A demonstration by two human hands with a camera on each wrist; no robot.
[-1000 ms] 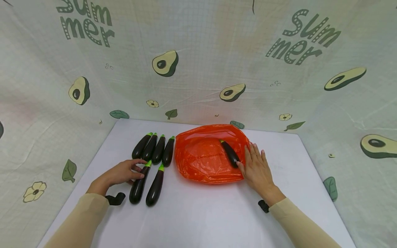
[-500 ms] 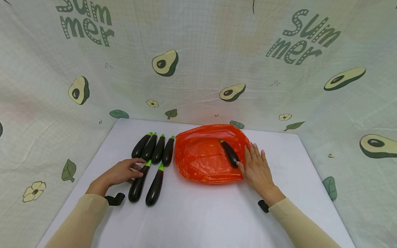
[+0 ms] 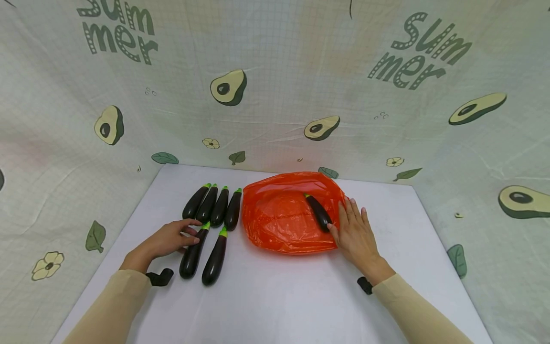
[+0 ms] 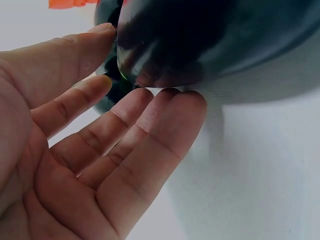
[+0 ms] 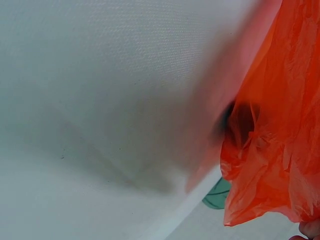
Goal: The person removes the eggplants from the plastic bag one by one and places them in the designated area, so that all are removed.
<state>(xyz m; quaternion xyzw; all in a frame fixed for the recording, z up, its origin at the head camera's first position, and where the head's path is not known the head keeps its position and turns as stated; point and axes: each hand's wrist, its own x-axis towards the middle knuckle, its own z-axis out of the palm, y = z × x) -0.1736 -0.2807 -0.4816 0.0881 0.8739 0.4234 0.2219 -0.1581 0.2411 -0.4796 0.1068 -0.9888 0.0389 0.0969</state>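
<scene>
In the head view, my left hand [image 3: 174, 239] is at the upper part of a dark eggplant [image 3: 190, 260] with a green stem end, thumb and bent fingers about it. The left wrist view has this eggplant [image 4: 190, 42] large above the fingertips; its stem end is hidden. My right hand [image 3: 357, 236] lies with straight fingers along the right edge of an orange plastic bag [image 3: 275, 224]. Inside the bag's mouth is one eggplant [image 3: 318, 214], its lower end beside my right thumb. The right wrist view shows the bag [image 5: 280, 135] and little of the hand.
Behind my left hand, several eggplants [image 3: 219, 208] lie in a slanted row. Another eggplant [image 3: 214, 262] lies just right of the gripped one. The white table [image 3: 279, 301] is backed by a cloth [image 3: 275, 95] printed with avocados and leaves.
The lower end of the eggplant in my left hand has shifted slightly, a little away from me. My right hand and the bag have stayed in place.
</scene>
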